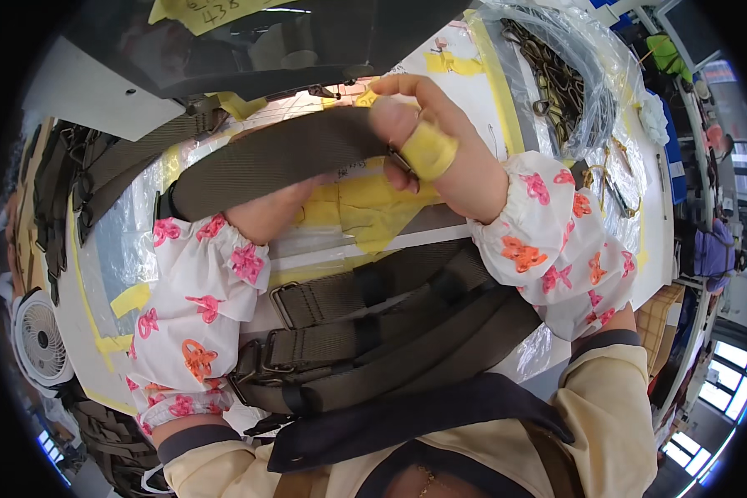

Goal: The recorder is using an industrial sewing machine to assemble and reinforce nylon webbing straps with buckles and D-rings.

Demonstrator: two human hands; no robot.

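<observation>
A wide olive-brown webbing strap (274, 153) arches across in front of the dark machine head, which looks like a sewing machine (249, 50). My right hand (440, 133), with yellow tape (429, 151) wrapped round the thumb, grips the strap's right end, where a small dark metal piece shows between the fingers. The thumb is blurred. My left hand (278, 207) reaches underneath the strap, which covers most of its fingers, so their grip cannot be seen. Close above the strap, a small metal part (324, 91) of the machine sits in bright light.
Several straps with metal buckles (286, 305) lie between my forearms and against my body. More straps (141, 158) lie at the left. A clear plastic bag of metal hooks (548, 83) stands at the far right. A white fan (43, 340) is at the left edge.
</observation>
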